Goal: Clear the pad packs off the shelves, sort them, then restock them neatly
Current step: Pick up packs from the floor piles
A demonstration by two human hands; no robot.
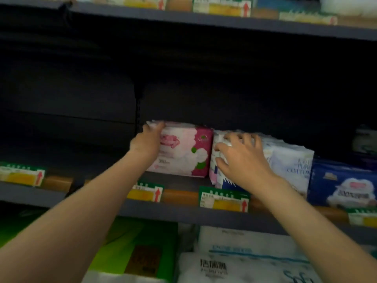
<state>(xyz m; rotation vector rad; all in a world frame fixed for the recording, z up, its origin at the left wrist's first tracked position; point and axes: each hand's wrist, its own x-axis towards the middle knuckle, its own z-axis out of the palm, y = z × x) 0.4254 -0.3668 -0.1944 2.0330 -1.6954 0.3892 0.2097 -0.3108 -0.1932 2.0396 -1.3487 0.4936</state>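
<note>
On the shelf (179,181), left hand (146,142) grips pink pack (183,152) (right hand (242,160) grips white pack (289,162))

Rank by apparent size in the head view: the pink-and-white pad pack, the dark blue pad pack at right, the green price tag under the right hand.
1. Dark blue pad pack, though cropped and nearer.
2. Pink-and-white pad pack, about alike; unsure.
3. Green price tag, clearly smallest.

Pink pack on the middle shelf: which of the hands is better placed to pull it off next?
Left. The left hand already grips the pink pack at its left end, fingers over the top corner. The right hand is busy on the white pack beside it.
</note>
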